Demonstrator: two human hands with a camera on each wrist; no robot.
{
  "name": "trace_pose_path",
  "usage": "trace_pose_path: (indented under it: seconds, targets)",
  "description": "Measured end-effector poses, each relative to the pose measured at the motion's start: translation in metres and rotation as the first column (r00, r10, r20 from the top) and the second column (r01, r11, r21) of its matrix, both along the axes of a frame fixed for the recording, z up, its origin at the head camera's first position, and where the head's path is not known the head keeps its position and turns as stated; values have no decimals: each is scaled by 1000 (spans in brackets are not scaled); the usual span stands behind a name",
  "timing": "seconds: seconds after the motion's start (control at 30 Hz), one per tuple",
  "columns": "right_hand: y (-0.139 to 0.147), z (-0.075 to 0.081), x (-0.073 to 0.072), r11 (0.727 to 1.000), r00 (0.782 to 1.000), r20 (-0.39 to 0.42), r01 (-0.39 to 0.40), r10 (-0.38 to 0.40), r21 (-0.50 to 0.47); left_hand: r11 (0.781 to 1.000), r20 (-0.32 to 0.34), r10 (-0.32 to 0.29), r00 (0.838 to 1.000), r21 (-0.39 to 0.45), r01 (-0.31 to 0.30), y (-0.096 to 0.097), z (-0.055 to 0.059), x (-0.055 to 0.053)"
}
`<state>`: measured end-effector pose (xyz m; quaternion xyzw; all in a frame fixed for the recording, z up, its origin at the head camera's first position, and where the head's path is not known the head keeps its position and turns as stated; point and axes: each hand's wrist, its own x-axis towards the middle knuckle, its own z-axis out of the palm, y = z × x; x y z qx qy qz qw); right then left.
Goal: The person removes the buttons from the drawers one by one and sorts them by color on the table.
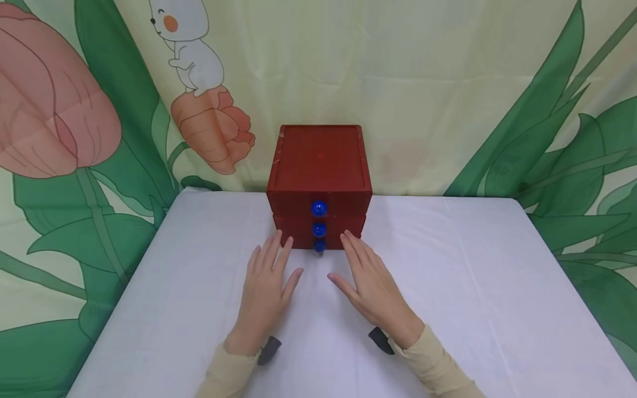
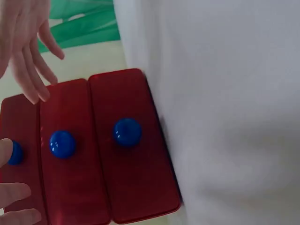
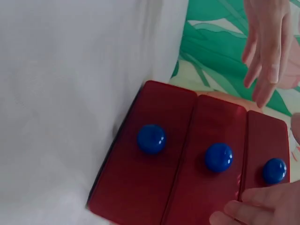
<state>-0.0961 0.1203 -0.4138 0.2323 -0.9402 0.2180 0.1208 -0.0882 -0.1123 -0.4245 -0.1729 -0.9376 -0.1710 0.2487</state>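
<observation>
A dark red box with three stacked drawers [image 1: 320, 160] stands at the back middle of the table, its drawers all closed. Each drawer front carries a round blue knob [image 1: 319, 208]; the same knobs [image 2: 127, 132] show large in the left wrist view, and the right wrist view shows a lower drawer's knob [image 3: 151, 138] too. My left hand [image 1: 266, 293] hovers before the box's left front corner, fingers extended and thumb spread. Mirroring it, my right hand [image 1: 370, 284] is before the right front corner with straight fingers. Neither holds anything; whether fingertips touch the box I cannot tell.
A white cloth [image 1: 473, 287] covers the table. Right behind the box hangs a curtain [image 1: 408, 99] printed with a rabbit, a carrot, tulips and green leaves. Dark straps [image 1: 269, 350] sit at both wrists, below the beige sleeves.
</observation>
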Motion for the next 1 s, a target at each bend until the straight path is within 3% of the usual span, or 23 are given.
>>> trace_pose_path:
  seconds: [0.17,0.33,0.67,1.0]
  targets:
    - [-9,8,-5,992,1000,21,-13,16,-122,997,-74,-36,997,69,41,-5,6,-6]
    - [-16,13,-8,963,998,55,-22,39,-269,991,-106,-49,993,119,61,-9,14,-12]
    - [-26,15,-19,853,979,150,-38,135,-521,984,-101,-5,995,177,23,-13,28,-22]
    - [-31,18,-32,773,966,176,-34,188,-634,967,-104,4,995,255,23,-14,39,-37]
